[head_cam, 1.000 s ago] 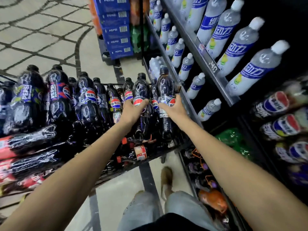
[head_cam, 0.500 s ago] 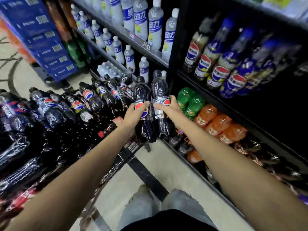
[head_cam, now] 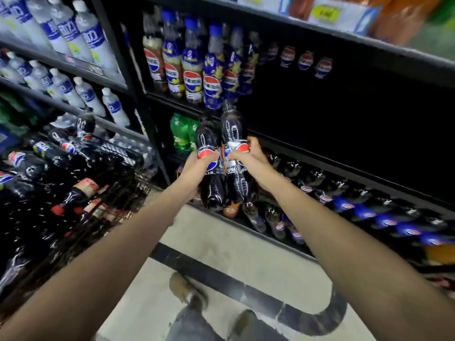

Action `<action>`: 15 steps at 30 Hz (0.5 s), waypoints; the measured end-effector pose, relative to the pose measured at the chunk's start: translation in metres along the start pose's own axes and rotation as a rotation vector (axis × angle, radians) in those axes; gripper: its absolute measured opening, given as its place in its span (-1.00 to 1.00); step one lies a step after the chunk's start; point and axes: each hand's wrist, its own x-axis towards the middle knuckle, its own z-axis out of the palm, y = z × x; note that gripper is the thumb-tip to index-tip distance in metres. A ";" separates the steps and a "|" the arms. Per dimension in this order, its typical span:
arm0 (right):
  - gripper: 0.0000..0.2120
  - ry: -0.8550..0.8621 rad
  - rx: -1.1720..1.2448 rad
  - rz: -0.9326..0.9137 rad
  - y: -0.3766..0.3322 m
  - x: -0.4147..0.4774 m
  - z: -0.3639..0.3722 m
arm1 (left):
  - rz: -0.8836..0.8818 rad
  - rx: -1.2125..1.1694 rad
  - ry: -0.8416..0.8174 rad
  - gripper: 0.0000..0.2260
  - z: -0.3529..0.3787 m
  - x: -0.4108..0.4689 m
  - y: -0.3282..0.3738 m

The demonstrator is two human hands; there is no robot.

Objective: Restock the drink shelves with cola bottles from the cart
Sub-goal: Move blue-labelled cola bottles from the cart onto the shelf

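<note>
My left hand (head_cam: 200, 166) grips a dark cola bottle (head_cam: 209, 188) around its label. Beside it, my right hand (head_cam: 251, 157) holds a second cola bottle (head_cam: 237, 178). The two bottles touch side by side, upright and slightly tilted, held in the air in front of the drink shelves. The wire cart (head_cam: 118, 193) at the left is full of more cola bottles (head_cam: 37, 166), some upright, some lying flat. Behind the bottles in my hands, a dark shelf bay (head_cam: 344, 124) opens to the right, with only a few bottle labels visible deep inside.
Blue-capped cola bottles (head_cam: 192, 70) fill the shelf above. White bottles (head_cam: 81, 38) line the left shelves. Green bottles (head_cam: 182, 134) stand behind my left hand. The bottom shelf (head_cam: 357, 207) holds lying cola bottles. My feet (head_cam: 187, 291) stand on pale floor with a dark stripe.
Both hands lifted the two cola bottles out of the cart and carried them right, toward the shelves. My view turned from the cart to the shelf bays.
</note>
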 end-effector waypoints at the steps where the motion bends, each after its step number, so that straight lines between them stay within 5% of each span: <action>1: -0.30 0.034 0.005 0.003 0.005 -0.007 -0.016 | 0.023 0.016 -0.018 -0.71 0.017 -0.004 0.000; 15: -0.17 0.463 -0.012 -0.007 0.038 -0.032 -0.194 | 0.258 0.433 -0.235 -0.21 0.209 0.018 0.015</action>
